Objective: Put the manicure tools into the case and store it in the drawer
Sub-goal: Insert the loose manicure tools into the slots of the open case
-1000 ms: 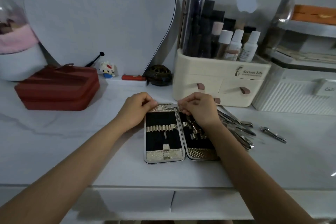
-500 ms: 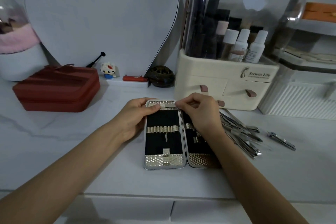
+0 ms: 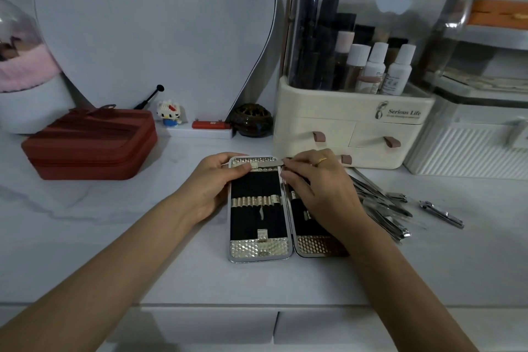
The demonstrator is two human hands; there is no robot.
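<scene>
- I have the open silver-rimmed manicure case with black lining (image 3: pixel 258 208) lying flat on the white marble-look tabletop (image 3: pixel 85 223), both halves spread, just ahead of my wrists at twelve o'clock.
- My left hand (image 3: pixel 213 183) steadies the case's left edge, thumb pressed onto the top silver band; its other fingers wrap the rim.
- My right hand (image 3: pixel 317 186) pinches a thin flat steel tool (image 3: pixel 270 163) at its right end, fingers clenched on it, the tool lying crosswise along the case's top band.
- The loose pile of steel manicure tools (image 3: pixel 380 208) waits at three o'clock of the case, a separate nail clipper (image 3: pixel 441 213) farther out the same way.
- To do this step well, I judge I should keep the left thumb firm so the case cannot slide, and feed the tool's tip under its holder slowly.
- The middle elastic strip of loops (image 3: pixel 255 201) looks empty, so most tools remain.
- The cream cosmetics organiser with small drawers (image 3: pixel 348 134) stands at one o'clock.
</scene>
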